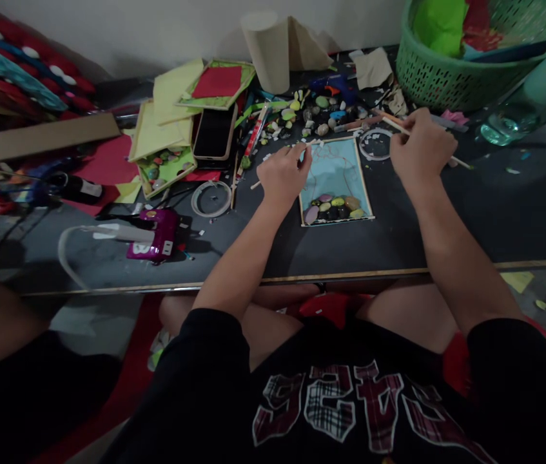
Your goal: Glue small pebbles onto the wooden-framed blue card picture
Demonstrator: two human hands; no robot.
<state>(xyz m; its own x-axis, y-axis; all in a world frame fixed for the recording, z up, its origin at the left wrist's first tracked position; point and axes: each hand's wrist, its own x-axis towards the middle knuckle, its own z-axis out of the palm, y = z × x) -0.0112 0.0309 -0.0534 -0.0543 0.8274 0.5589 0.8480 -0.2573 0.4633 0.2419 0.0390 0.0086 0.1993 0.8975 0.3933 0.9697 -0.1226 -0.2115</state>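
Observation:
A small light-blue picture panel (333,171) lies on the table, edged with thin pale sticks. Painted-looking pebbles (333,209) in purple, yellow, black and tan line its lower edge, and a thin brown line loops across its upper part. My left hand (283,173) is closed at the panel's upper left corner, fingertips pinched together; what they hold is hidden. A stick end (255,185) shows just left of that hand. To the right of the panel, my right hand (421,147) grips a thin wooden stick (461,162) that pokes out on both sides.
Loose pebbles (323,116) and scraps spread behind the panel. Tape rolls (211,198) (375,144) flank it. Further left are a phone (214,134), card trays (161,138) and a purple power strip (156,235). A green basket (447,80) and a bottle (528,96) stand right.

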